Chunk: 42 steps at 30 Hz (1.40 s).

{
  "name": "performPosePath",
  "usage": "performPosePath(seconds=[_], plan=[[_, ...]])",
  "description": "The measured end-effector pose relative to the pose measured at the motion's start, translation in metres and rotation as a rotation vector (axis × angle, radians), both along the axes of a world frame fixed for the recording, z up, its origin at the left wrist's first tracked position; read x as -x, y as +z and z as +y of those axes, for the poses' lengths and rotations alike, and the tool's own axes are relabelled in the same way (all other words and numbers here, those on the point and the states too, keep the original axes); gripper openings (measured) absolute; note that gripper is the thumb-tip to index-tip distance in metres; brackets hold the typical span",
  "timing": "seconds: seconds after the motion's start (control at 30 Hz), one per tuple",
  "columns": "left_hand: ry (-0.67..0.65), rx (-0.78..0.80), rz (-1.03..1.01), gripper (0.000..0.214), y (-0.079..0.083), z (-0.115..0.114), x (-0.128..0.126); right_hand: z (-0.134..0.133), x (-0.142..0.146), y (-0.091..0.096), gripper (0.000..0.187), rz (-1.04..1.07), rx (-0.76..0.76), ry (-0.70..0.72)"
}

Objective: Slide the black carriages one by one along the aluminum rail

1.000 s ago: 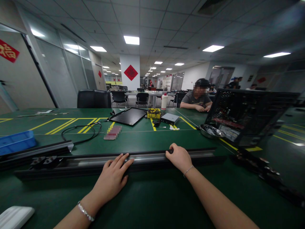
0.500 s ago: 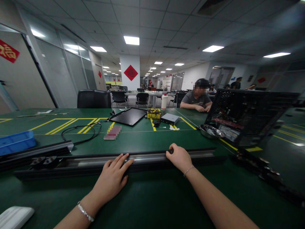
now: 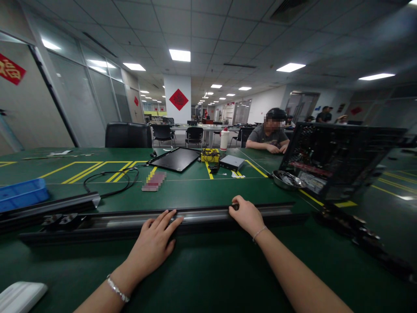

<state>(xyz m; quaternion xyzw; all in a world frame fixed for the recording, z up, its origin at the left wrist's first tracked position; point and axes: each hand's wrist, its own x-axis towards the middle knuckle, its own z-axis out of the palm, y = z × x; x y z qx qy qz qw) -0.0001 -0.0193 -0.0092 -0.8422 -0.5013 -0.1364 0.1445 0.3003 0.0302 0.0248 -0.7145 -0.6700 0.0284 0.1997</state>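
green flat-topped table (image 3: 208,274): it bears all the near things. it is wide, so long things can lie flat. its near edge is out of view.
long black metal rail (image 3: 202,219): lies side to side, far back from the table's far edge and close to the person, likely so both hands can reach it.
bare left hand (image 3: 154,241): half open, fingers spread, tips resting on the rail. it grips nothing around; it seems to press so the rail won't slip.
bare right hand (image 3: 248,214): curled nearly closed, thumb and finger pinching a small dark piece (image 3: 235,207) at the rail's far side. a pinch likely suits such a little thing.
two black blocks (image 3: 60,220): sit in the rail's left end; the sides may stop them rolling off.
round silver metal bowl (image 3: 286,187): toward the table's right side, just beside an open black computer case (image 3: 342,161). its raised wall likely stops the bits inside from getting lost.
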Motion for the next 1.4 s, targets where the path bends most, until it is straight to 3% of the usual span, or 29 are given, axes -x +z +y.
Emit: performPosePath(seconds=[0.2, 0.43, 1.4], plan=[[-0.006, -0.011, -0.031, 0.057, 0.0018, -0.0009, -0.0014, -0.0037, -0.0027, -0.0003, 0.032, -0.037, -0.028, -0.101], [0.003, -0.006, -0.031, 0.057, 0.0011, -0.0006, -0.0011, -0.0046, -0.0074, -0.007, 0.034, 0.022, -0.07, -0.12], [0.003, -0.016, -0.015, 0.055, -0.0017, 0.0007, 0.0002, -0.0083, -0.0068, -0.0017, 0.035, 0.004, -0.079, -0.093]])
